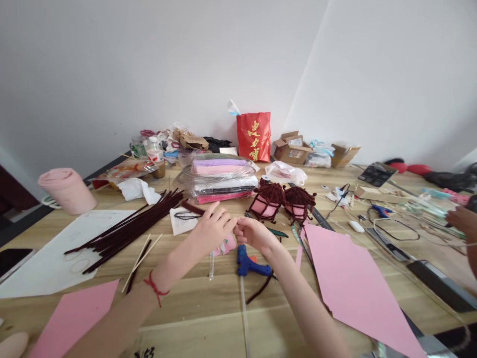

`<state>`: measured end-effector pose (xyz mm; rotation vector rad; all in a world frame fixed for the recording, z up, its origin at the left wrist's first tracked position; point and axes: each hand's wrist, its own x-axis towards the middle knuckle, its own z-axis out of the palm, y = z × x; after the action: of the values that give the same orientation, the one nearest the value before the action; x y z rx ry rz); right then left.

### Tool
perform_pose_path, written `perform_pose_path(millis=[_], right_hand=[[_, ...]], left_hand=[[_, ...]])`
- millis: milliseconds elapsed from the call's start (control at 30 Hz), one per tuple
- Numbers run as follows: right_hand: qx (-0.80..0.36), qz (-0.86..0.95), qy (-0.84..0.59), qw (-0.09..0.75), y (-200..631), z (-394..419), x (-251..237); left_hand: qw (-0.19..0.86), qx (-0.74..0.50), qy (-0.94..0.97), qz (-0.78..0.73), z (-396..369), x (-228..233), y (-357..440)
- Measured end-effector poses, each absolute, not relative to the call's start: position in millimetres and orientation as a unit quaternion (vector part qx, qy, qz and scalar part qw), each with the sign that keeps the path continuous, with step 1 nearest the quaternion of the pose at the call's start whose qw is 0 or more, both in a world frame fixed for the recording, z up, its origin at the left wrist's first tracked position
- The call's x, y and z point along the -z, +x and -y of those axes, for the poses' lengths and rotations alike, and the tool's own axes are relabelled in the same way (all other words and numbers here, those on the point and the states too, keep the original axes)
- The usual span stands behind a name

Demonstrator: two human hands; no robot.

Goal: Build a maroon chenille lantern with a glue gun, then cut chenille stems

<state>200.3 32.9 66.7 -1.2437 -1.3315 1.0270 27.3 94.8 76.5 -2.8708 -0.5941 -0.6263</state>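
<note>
While both hands meet above the middle of the wooden tabletop [208, 303], the left hand [213, 227] and right hand [254, 233] pinch their fingertips together over something too small to make out; it may be the end of a dark red stem [192, 207] that runs from the left fingers toward the stem pile, but the view does not settle this. Each grip looks closed in a fine pinch, not a fist. Just on the near side of the hands lies a blue glue gun [250, 265], its nozzle pointing away from the right wrist. If it is hot, a forearm dropping onto it could be burned, and a nudge could smear glue on the wood. Beyond the hands stand two dark red lanterns [283, 201] with pink panels, close enough that a jerk forward could tip or dent them. Left of the hands, a loose pile of dark red stems [128, 229] and thin sticks [141, 257] could be swept off by the left elbow. Right of the hands, a large pink sheet [354, 283] lies flat and could be creased under the right arm. At the far right edge, another person's hand [460, 219] works well apart from the hands.
</note>
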Motion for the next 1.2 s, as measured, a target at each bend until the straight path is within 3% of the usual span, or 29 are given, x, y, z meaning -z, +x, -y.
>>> perform_pose_path(millis=[133, 200, 300, 367, 600, 733, 967, 1200], right_hand=[[-0.359, 0.621, -0.505, 0.481, 183.3, -35.4, -73.8], [-0.290, 0.694, -0.511, 0.417, 182.0, -37.9, -75.3], [-0.192, 0.783, -0.528, 0.267, 182.5, -40.0, -73.8], [-0.189, 0.784, -0.552, 0.213, 186.9, -42.0, -69.7], [-0.189, 0.587, -0.787, 0.030, 260.2, -61.6, -33.1], [-0.199, 0.498, -0.843, -0.048, 292.3, -67.7, -11.8], [-0.205, 0.488, -0.847, -0.048, 288.0, -68.1, -7.5], [-0.232, 0.574, -0.782, 0.073, 270.2, -48.2, -62.3]], left_hand=[[-0.185, 0.196, -0.922, 0.276, -92.7, -87.4, 1.6], [-0.254, 0.184, -0.896, 0.314, -93.8, -97.5, -12.8], [-0.272, 0.149, -0.892, 0.328, -95.7, -108.4, -26.5], [-0.269, 0.147, -0.893, 0.330, -97.8, -110.9, -30.7], [-0.265, 0.208, -0.865, 0.373, -103.2, -108.3, -43.9], [-0.300, 0.242, -0.852, 0.355, -96.8, -111.2, -47.2], [-0.280, 0.254, -0.852, 0.361, -85.1, -117.4, -42.0], [-0.259, 0.316, -0.842, 0.352, -84.5, -117.3, -38.5]])
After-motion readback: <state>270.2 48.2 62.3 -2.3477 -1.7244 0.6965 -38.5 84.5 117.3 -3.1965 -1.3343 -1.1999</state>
